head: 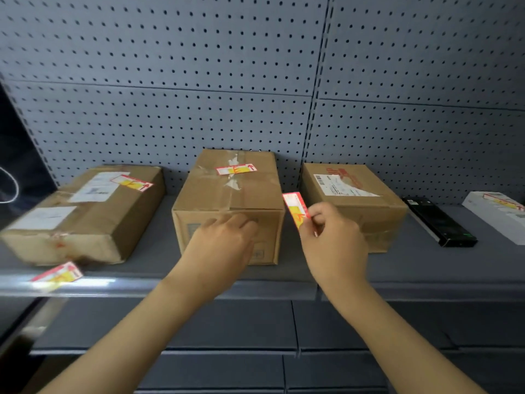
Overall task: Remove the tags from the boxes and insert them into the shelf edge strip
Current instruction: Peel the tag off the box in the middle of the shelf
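Right now the right hand [332,237] pinches a red and yellow tag [296,209] between thumb and finger, holding it up just to the right of the middle cardboard box [227,206]. The left hand [224,243] is loose and holds nothing; its fingers lie against the front of that box.

One tag [235,169] lies on top of the middle box. Left of it, another box [85,214] has its own tag [132,182] on top. The box on the right [352,200] shows only a white paper label.

Below and to the left of the middle box, one tag [56,275] already sits at the clear shelf edge strip [127,282].

I think the step in hand is carrying the lifted tag down to the strip. Next, the hand needs to turn the tag flat and slide its edge into the thin slot. The tag is bendy, so it should go in gently.
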Demonstrator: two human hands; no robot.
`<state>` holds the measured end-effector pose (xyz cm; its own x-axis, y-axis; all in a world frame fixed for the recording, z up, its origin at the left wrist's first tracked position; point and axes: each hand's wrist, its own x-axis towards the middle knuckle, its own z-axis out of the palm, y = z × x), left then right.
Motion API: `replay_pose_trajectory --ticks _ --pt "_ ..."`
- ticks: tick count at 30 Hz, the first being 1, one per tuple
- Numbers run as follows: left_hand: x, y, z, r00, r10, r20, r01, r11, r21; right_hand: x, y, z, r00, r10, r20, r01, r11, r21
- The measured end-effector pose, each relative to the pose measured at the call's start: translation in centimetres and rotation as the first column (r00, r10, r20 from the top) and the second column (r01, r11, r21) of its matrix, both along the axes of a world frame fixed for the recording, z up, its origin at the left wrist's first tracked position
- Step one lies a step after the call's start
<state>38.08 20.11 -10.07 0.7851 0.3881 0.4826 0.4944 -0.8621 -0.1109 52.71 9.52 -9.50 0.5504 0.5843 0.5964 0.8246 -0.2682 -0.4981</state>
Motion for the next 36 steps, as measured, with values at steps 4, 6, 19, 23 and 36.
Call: replay_pose_trajectory --ticks 4,6,19,23,36 --pt "-0.8 0.4 -2.9 0.99 0.068 -0.126 -0.077 0.994 -0.071 -1.6 0.4 -1.5 0.954 0.279 -0.107 -0.273 0.96 0.064" --pt "-1.2 0.4 -3.9 0.979 0.098 -0.179 -0.114 0.99 -0.085 -2.2 1.3 -3.1 0.905 0.367 -0.216 -0.374 0.927 0.011" --pt "-3.5 1.3 -7.8 0.954 0.154 -0.256 -0.191 0.973 -0.127 -3.4 4.0 -7.7 0.863 0.392 -0.319 -0.455 0.877 -0.152" --pt "-3.6 1.1 -7.5 0.968 0.131 -0.213 -0.163 0.977 -0.14 -3.9 4.2 -7.9 0.856 0.416 -0.308 -0.472 0.87 -0.138" --pt "-4.1 0.8 -7.8 0.979 0.097 -0.181 -0.162 0.907 -0.388 -5.0 4.8 -8.3 0.899 0.42 -0.125 -0.438 0.851 -0.289"
